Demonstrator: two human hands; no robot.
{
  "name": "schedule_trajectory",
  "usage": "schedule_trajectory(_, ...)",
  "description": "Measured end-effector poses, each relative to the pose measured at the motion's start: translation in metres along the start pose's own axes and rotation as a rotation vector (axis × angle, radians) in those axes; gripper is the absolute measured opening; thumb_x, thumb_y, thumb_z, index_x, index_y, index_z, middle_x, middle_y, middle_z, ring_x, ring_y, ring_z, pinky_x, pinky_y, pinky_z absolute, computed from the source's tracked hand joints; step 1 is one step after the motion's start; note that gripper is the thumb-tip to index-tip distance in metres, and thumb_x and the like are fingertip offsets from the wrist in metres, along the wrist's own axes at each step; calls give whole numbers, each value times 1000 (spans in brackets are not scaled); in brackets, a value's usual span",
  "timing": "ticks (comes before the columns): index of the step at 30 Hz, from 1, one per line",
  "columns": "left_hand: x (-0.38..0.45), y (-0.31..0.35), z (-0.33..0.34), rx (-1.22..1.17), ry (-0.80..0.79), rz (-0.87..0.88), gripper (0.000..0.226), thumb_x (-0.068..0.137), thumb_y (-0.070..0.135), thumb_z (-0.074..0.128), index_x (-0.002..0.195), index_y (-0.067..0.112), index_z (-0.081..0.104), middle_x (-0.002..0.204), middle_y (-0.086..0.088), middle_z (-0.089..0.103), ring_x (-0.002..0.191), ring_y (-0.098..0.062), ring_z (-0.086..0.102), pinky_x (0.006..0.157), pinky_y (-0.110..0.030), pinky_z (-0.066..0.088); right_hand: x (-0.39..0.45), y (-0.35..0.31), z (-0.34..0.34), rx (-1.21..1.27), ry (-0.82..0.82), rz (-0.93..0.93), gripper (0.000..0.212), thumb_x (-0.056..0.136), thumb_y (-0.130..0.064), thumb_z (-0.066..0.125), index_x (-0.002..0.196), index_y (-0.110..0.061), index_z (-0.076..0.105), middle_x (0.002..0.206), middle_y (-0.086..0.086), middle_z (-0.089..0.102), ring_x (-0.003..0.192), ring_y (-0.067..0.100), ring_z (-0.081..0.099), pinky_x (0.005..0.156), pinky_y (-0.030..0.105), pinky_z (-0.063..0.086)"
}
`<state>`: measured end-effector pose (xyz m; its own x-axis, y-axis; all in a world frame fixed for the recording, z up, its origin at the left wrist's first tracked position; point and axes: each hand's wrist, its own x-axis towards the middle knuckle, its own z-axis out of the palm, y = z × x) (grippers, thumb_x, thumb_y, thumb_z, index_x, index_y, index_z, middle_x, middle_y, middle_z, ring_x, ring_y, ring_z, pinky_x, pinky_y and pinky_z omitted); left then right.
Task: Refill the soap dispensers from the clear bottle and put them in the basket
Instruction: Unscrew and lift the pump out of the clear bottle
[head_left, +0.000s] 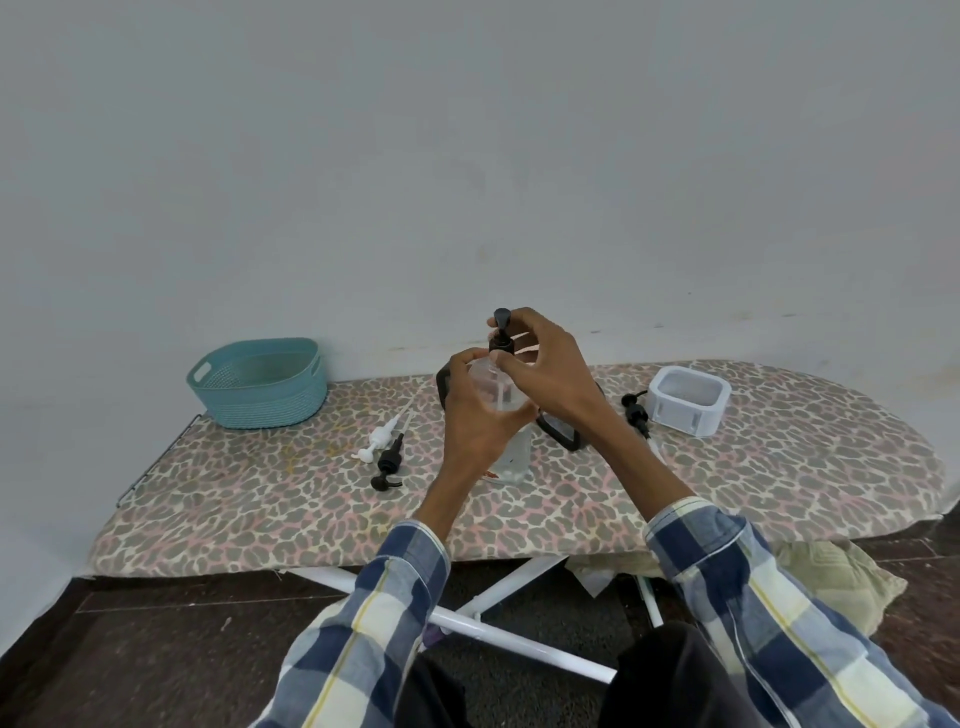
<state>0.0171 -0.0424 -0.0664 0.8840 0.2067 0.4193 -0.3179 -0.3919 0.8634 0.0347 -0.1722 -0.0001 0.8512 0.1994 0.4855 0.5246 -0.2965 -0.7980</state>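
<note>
The clear dispenser (498, 395) stands upright above the board (260, 499), gripped in my left hand (470, 421), while my right hand (540, 364) pinches its black pump (502, 332) directly on top, the teal basket (260, 382) well left.

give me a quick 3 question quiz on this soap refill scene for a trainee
1. True or false: the teal basket already holds a dispenser.
2. Which hand has its grip round the clear dispenser body? A) left hand B) right hand C) neither
3. Fill in: loose on the board between basket and hands lie a white pump and a ____ pump.

Key: 1 false, nothing shows inside it. 2 A; the right hand is at the black pump top. 3 black.
</note>
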Motion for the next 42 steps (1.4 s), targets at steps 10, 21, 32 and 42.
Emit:
schedule_trajectory(10, 11, 6, -24, 205, -141, 138, 79, 70, 23, 94, 131, 32, 44, 116, 6, 68, 94, -1, 68, 74, -27, 58, -4, 11, -9, 101, 84, 29, 29, 82, -14, 90, 104, -11, 72, 97, 1, 77, 89, 9, 75, 81, 19, 58)
schedule_trajectory(21, 10, -1, -17, 190, -84, 131, 78, 67, 32, 91, 131, 36, 45, 116, 6, 68, 98, -12, 70, 78, -39, 61, -4, 29, 2, 165, 149, 146, 43, 82, -18, 92, 122, -14, 75, 105, -3, 80, 96, 6, 75, 87, 21, 60)
schedule_trajectory(32, 11, 4, -26, 183, -58, 166, 77, 65, 47, 90, 128, 28, 50, 124, 5, 57, 104, -13, 64, 84, -41, 60, -1, 21, 4, 6, 128, 171, 42, 83, -38, 90, 116, -18, 74, 101, -7, 76, 88, 5, 73, 77, 22, 57)
schedule_trajectory(42, 15, 24, -22, 222, -63, 141, 46, 67, 56, 78, 99, 25, 68, 94, 9, 74, 86, -5, 70, 70, -24, 52, -12, 20, 1, 79, 106, 60, 38, 87, -30, 88, 120, -18, 75, 103, -8, 79, 92, 5, 75, 78, 17, 58)
